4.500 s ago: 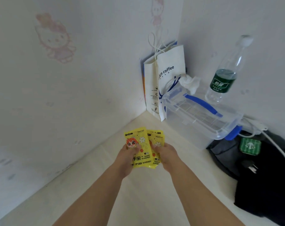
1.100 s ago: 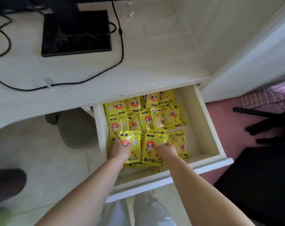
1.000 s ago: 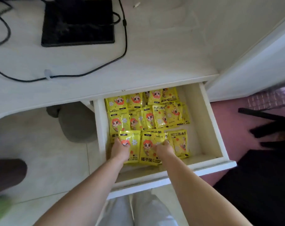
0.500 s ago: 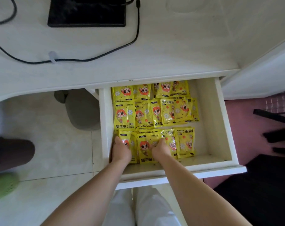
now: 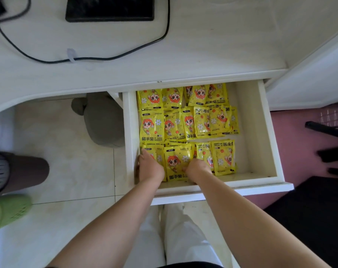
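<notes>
Head view: at the far left a green perforated shoe [image 5: 9, 211] of soft foam stands on glossy cream tiles [image 5: 67, 171], and a rounded grey plush thing [image 5: 104, 120] sits under the desk. That desk [image 5: 203, 55] is matt white, with a thin black cable [image 5: 106, 58] curving across it. Below its edge the white, box-shaped drawer [image 5: 261, 136] is pulled out. Its floor is covered at left and middle by glossy yellow foil packets [image 5: 189, 122], which are flat, rectangular, printed with a red-haired cartoon figure and laid in three overlapping rows. One, the left packet [image 5: 157, 153], lies in the near left corner against the drawer wall. On it lies the left hand [image 5: 149, 168], palm down, fingers stretched forward, thumb along the wall, pressing rather than gripping. Just beside it the middle packet [image 5: 176, 163] lies flat in the near row. At that packet's right edge rests the right hand [image 5: 198, 169], knuckles up and fingers bent down; whether they pinch it I cannot tell. Both bare forearms reach in over white trousers [image 5: 176, 238]
</notes>
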